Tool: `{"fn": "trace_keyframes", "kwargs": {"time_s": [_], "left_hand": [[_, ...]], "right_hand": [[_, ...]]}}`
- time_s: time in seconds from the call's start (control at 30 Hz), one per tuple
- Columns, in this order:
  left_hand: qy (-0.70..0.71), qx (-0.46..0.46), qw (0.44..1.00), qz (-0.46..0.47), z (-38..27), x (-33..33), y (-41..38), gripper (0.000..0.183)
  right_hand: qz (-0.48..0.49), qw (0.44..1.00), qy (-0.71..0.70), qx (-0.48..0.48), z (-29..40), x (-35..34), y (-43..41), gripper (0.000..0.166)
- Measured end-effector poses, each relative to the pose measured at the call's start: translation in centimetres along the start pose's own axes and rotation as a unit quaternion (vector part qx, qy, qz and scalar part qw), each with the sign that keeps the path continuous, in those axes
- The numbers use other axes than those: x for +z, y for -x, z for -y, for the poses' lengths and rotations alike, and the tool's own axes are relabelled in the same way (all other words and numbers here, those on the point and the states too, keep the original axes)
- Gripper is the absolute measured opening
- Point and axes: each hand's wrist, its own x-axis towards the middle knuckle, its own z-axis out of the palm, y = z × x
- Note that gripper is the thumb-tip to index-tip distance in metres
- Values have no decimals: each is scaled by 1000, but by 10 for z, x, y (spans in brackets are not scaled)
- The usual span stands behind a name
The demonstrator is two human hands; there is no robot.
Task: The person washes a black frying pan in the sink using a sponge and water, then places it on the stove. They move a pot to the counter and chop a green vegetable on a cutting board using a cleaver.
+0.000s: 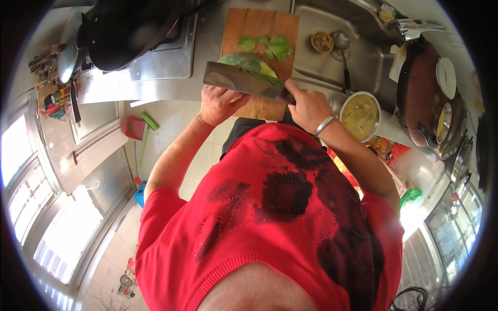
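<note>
My right hand grips the handle of a broad metal cleaver. Its blade slants across the near half of a wooden cutting board, its flat side facing up towards me. My left hand is at the blade's left part; the blade hides its fingertips, so whether they hold anything is unclear. Just beyond the blade lies a large green leaf, partly covered by it. Cut green leaf pieces are scattered farther up the board. Another leaf piece shows at the blade near my right hand.
Right of the board is a steel sink with a small bowl of brown food and a ladle. A bowl of yellowish liquid stands by my right forearm. A black wok sits on the stove at left.
</note>
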Motion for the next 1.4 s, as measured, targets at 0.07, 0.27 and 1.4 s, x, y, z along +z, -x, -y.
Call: {"fn": "trace_keyframes", "kwargs": {"time_s": [0.07, 0.27, 1.4], "left_hand": [[15, -6, 1000, -5, 3, 2, 2, 26], [40, -29, 999, 6, 3, -1, -1, 30], [87, -40, 995, 19, 9, 0, 6, 38]], "right_hand": [[-7, 1000, -19, -12, -2, 7, -6, 39], [12, 999, -35, -13, 8, 2, -28, 32], [-14, 1000, -4, -12, 19, 16, -36, 26]]}}
